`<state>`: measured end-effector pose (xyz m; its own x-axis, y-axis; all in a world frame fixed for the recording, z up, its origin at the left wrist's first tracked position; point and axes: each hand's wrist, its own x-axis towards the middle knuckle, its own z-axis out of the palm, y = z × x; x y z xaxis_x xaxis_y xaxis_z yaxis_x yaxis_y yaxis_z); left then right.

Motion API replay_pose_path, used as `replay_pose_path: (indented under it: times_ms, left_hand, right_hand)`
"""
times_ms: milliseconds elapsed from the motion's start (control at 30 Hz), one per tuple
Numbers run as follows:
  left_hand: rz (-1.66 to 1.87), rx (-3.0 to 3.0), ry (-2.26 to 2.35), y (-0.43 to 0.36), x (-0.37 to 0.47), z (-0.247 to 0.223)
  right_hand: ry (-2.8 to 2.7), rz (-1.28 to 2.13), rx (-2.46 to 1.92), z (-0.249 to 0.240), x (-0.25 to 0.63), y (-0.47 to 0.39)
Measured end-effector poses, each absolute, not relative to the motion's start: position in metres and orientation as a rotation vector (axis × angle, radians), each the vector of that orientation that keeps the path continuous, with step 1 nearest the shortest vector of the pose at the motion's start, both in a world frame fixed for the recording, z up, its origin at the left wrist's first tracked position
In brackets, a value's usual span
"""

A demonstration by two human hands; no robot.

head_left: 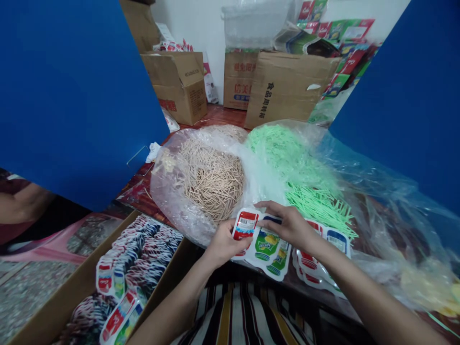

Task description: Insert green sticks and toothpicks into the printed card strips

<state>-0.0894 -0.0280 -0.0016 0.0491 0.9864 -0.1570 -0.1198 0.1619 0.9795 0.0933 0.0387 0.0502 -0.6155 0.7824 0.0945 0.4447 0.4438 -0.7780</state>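
Note:
My left hand (pixel 226 243) grips the left edge of a flat pack with a red and white label (pixel 246 224), at the table's front edge. My right hand (pixel 282 221) reaches over the pack's right side, its fingers bent and touching the top. Under both hands lie packs with green and yellow fronts (pixel 266 245). Just right of them, partly under my right forearm, is another small pile of red and white packs (pixel 311 262). Beyond my hands sit a plastic bag of thin beige sticks (pixel 219 184) and a bag of bright green sticks (pixel 319 201).
An open carton (pixel 79 282) full of packs stands at the lower left. Cardboard boxes (pixel 291 88) line the back. Blue panels (pixel 72 96) flank the table. Clear plastic sheeting (pixel 388 206) covers the right side. A person's arm (pixel 21 206) shows at far left.

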Motion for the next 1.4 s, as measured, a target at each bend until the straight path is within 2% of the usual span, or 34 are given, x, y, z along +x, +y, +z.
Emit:
replay_pose_path:
  times_ms: [233,400,633,833,1000,1067,1167,1400]
  left_hand:
    - [1.299,0.942,1.107,-0.022,-0.090,-0.003]
    - [1.237,0.856,1.083,-0.021,-0.082,-0.007]
    - [1.330,0.861,1.195,-0.015,-0.070,-0.005]
    - [1.152,0.761,1.136,-0.015,-0.062,-0.008]
    - [1.198,0.842,1.223,-0.016,-0.052,-0.012]
    - [1.194,0.883,1.268,-0.016,-0.050,-0.013]
    - [1.187,0.904,1.286,-0.015,-0.046,-0.016]
    - [1.162,0.857,1.293,-0.013,-0.037,-0.018]
  right_hand:
    - [-2.316,0.903,-1.134,0.044,0.087,0.038]
    - [-2.334,0.885,-1.173,0.038,0.089,0.041]
    - [-2.240,0.817,-1.179,0.035,0.091,0.037]
    - [-2.100,0.944,-1.097,0.035,0.097,0.025]
    - [-1.939,1.077,-1.086,0.043,0.143,0.038]
    - [-1.905,0.896,-1.314,0.046,0.178,0.057]
    - [-2.266,0.369,-1.789,0.041,0.225,0.091]
    - [-2.489,0.198,-2.053,0.004,0.245,0.128]
